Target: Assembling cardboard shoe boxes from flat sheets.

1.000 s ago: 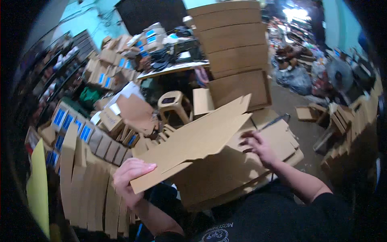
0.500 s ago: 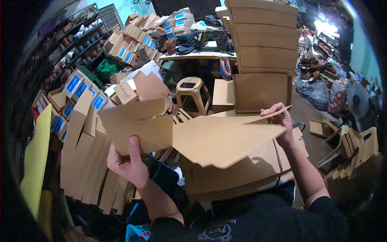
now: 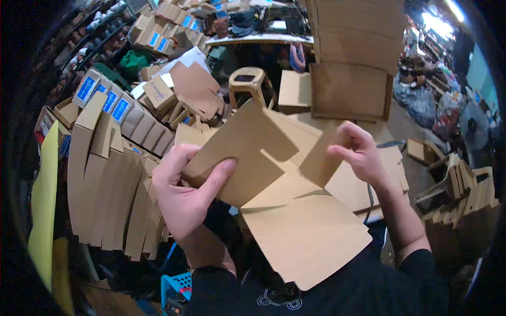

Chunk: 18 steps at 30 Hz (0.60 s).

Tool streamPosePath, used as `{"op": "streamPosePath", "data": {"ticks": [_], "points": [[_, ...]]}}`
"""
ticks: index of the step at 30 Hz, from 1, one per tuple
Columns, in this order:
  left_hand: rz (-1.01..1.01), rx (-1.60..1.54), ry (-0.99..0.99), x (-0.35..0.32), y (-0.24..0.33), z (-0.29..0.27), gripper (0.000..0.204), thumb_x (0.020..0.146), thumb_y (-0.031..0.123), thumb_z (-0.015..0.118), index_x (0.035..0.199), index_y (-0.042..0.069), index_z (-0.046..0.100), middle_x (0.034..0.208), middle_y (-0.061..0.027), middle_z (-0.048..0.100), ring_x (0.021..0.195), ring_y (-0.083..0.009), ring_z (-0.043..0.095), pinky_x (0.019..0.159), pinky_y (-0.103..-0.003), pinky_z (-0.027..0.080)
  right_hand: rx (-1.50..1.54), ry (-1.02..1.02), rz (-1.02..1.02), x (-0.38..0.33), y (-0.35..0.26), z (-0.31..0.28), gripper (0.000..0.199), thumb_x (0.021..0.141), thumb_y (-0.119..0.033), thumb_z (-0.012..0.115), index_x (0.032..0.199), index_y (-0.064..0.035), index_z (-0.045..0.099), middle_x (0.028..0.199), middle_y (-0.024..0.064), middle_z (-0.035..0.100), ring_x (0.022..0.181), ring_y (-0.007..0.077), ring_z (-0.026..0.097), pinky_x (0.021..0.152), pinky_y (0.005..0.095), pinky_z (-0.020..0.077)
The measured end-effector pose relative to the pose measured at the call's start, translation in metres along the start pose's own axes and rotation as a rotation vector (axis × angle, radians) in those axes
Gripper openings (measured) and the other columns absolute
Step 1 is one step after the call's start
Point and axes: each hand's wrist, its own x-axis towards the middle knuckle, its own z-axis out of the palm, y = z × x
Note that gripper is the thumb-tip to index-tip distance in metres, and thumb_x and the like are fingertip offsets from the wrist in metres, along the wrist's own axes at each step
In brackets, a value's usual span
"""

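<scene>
two hands on one flat cardboard box blank [image 3: 284,200], held just above the lap, in front of the dark shirt. left hand [image 3: 182,197] clamps the left flap – thumb on top, fingers [image 3: 176,158] curled under its edge; right hand [image 3: 358,152] pinches the upper right flap between thumb & fingertips. vs half a sec ago the blank has dropped nearer the body and its panels have begun to bend at the creases, so folding looks underway. long axis runs upper left to lower right, notched flap pointing away. beyond – a leaning row of folded boxes [image 3: 105,174] at left, a stool [image 3: 247,87], a tall cardboard stack [image 3: 350,63] further back.
</scene>
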Motion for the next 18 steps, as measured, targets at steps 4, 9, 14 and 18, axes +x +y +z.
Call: {"op": "streamPosePath", "data": {"ticks": [4, 9, 14, 18], "points": [[0.172, 0.125, -0.010, 0.011, 0.001, 0.017, 0.024, 0.069, 0.002, 0.085, 0.082, 0.002, 0.064, 0.073, -0.0007, 0.061, 0.070, -0.0125, 0.059, 0.070, -0.028, 0.045, -0.302, -0.176, -0.260, 0.006, -0.021, 0.023, 0.030, 0.077, -0.016, 0.086, 0.092, -0.0034, 0.063, 0.081, 0.0070, 0.064, 0.077, 0.0161, 0.062, 0.066, 0.0304, 0.0474], [0.458, 0.388, -0.197, 0.011, -0.003, 0.014, 0.029, 0.066, -0.001, 0.081, 0.089, -0.002, 0.064, 0.085, -0.0088, 0.064, 0.084, -0.0211, 0.060, 0.093, -0.034, 0.045, -0.461, -0.097, -0.490, 0.007, -0.027, 0.025, 0.032, 0.077, -0.022, 0.085, 0.095, -0.0061, 0.063, 0.083, 0.0092, 0.064, 0.080, 0.0267, 0.064, 0.070, 0.0361, 0.0516], [0.399, 0.428, -0.131, 0.002, -0.015, 0.028, 0.031, 0.068, 0.013, 0.085, 0.092, 0.005, 0.067, 0.079, -0.0091, 0.063, 0.077, -0.0283, 0.061, 0.091, -0.044, 0.046, -0.346, 0.047, -0.492, -0.001, -0.012, 0.033, 0.040, 0.077, -0.022, 0.084, 0.104, -0.0066, 0.058, 0.089, 0.0094, 0.066, 0.083, 0.0306, 0.065, 0.080, 0.0408, 0.0529], [0.478, 0.471, -0.361, 0.001, -0.025, 0.033, 0.030, 0.069, 0.008, 0.083, 0.094, 0.003, 0.067, 0.079, -0.0110, 0.062, 0.079, -0.0315, 0.061, 0.092, -0.046, 0.047, -0.544, -0.115, -0.647, 0.003, 0.001, 0.035, 0.056, 0.075, -0.020, 0.086, 0.116, -0.0081, 0.049, 0.092, 0.0081, 0.067, 0.082, 0.0297, 0.067, 0.087, 0.0439, 0.0512]]}}
